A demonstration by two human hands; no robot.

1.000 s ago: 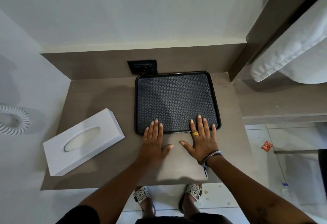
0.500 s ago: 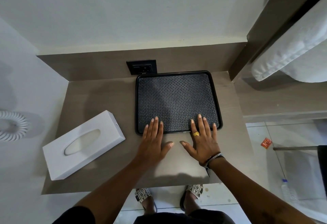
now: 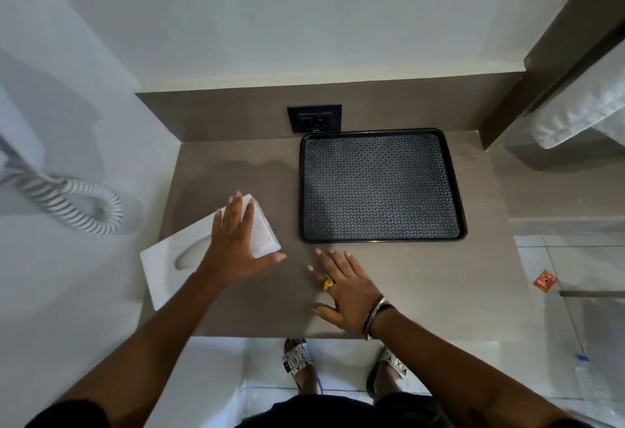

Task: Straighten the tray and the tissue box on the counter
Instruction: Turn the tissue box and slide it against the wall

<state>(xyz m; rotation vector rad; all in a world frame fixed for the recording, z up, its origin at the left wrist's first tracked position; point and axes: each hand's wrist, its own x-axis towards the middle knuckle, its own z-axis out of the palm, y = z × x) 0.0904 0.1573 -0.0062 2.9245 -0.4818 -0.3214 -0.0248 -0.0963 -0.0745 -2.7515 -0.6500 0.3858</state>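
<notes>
A black tray (image 3: 378, 240) with a patterned mat lies square against the back of the grey counter (image 3: 439, 285), on its right half. Left of it a white tissue box (image 3: 169, 258) lies skewed, its far end pointing toward the tray. My left hand (image 3: 233, 245) lies over the box's right end, fingers spread across the top and thumb at the near corner. My right hand (image 3: 345, 289) rests flat on the counter just in front of the tray's near left corner, fingers apart, touching neither the tray nor the box.
A black wall socket (image 3: 314, 118) sits behind the tray. A white coiled cord (image 3: 84, 207) hangs on the left wall. White towels (image 3: 581, 113) hang at the upper right. The counter's front edge is at my wrists; below are my sandalled feet (image 3: 297, 360) and a red wrapper (image 3: 545, 281).
Both hands have left the tray's near edge. My left hand moved left onto the tissue box, and my right hand drew back onto the bare counter. The view shifted left.
</notes>
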